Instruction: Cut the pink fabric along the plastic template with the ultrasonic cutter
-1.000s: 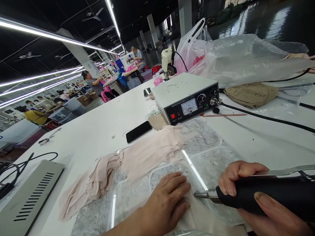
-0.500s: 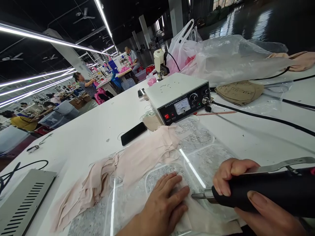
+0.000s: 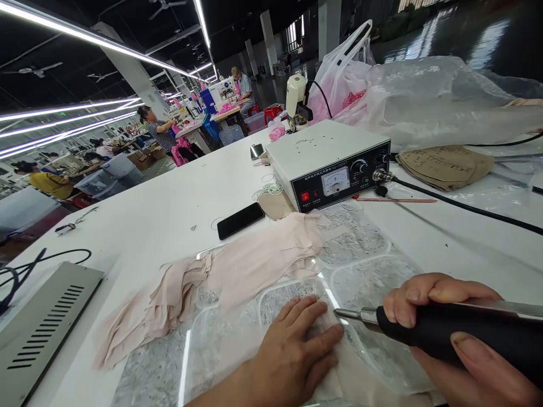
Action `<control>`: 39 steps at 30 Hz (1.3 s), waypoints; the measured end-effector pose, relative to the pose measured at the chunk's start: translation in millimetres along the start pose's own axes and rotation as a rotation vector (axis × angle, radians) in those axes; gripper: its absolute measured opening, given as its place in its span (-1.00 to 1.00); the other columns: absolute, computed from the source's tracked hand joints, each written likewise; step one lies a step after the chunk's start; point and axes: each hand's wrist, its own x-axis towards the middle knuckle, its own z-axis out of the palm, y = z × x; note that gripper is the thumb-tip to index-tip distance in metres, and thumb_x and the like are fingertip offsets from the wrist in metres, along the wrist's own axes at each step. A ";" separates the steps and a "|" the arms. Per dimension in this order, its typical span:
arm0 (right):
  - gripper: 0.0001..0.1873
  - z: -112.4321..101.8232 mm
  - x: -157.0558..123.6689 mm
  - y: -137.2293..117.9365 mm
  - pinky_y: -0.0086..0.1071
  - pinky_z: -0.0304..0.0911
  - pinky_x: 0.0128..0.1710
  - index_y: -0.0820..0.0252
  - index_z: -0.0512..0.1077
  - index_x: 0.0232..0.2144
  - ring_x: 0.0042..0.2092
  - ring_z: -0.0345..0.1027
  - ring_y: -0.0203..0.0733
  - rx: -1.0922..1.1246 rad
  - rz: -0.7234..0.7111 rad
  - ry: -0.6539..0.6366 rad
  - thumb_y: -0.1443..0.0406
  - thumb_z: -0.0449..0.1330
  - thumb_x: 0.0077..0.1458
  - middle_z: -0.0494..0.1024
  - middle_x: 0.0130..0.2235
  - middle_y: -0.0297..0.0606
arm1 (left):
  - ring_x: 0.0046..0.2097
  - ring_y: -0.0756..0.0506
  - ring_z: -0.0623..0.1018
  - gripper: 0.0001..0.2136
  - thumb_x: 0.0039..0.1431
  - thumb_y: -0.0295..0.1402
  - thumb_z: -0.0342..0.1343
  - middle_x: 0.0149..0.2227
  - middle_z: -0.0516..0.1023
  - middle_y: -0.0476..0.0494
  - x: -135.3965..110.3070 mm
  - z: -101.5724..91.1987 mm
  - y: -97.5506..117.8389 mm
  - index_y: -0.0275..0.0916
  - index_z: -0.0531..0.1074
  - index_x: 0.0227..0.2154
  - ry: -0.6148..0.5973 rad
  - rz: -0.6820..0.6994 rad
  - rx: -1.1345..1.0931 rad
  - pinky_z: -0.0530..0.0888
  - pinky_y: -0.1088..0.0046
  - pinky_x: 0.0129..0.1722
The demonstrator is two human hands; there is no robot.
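My left hand (image 3: 297,347) lies flat with its fingers stretched, pressing a thin pale-pink fabric piece (image 3: 360,381) onto a clear, white-outlined template sheet (image 3: 377,282). In my right hand (image 3: 441,299) is a handheld ultrasonic welder (image 3: 462,333) with a black body and a pointed metal tip. The tip is just right of my left fingertips, above or on the fabric edge; I cannot tell if it touches. Beyond my left hand, a fanned stack of pale-pink fabric pieces (image 3: 258,260) spreads across the sheet.
A control box (image 3: 339,178) with a dial and black cable stands behind the fabric. Near it lie a phone (image 3: 241,220) and brown card patterns (image 3: 449,167). A vented grey box (image 3: 46,333) is at left; plastic bags (image 3: 416,107) lie at back right. Co-workers are farther off.
The welder's tip has moved from beside my left thumb and forefinger toward the fingertips, away from me. My left hand stays flat on the fabric. The view has swung slightly left.
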 end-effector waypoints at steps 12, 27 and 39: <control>-0.75 -25.5 0.4 19.4 -0.12 0.31 -0.53 0.00 0.34 -0.38 -0.45 0.26 -0.08 -0.031 0.039 0.034 0.12 0.29 -0.09 0.29 -0.40 -0.28 | 0.21 -0.26 0.34 -0.68 0.39 -0.23 -0.08 0.17 0.34 -0.25 -0.3 1.5 2.7 -0.19 0.36 0.10 -0.038 -0.026 -0.035 0.35 0.08 0.18; -0.83 -4.7 -4.1 4.8 -0.12 0.33 -0.46 -0.02 0.32 -0.33 -0.43 0.21 -0.11 -0.100 0.037 -0.005 0.15 0.22 0.03 0.29 -0.38 -0.30 | 0.24 -0.24 0.33 -0.68 0.39 -0.23 -0.07 0.18 0.35 -0.24 -1.4 2.2 1.5 -0.18 0.35 0.11 -0.031 -0.013 -0.014 0.33 0.10 0.20; -0.92 -28.3 -0.7 11.4 -0.20 0.25 -0.61 0.06 0.31 -0.36 -0.52 0.17 -0.17 -0.076 -0.097 -0.038 0.22 0.12 0.06 0.22 -0.42 -0.29 | 0.25 -0.26 0.32 -0.72 0.37 -0.25 -0.03 0.18 0.36 -0.26 -2.0 1.0 1.1 -0.23 0.38 0.04 -0.026 0.008 -0.002 0.33 0.09 0.22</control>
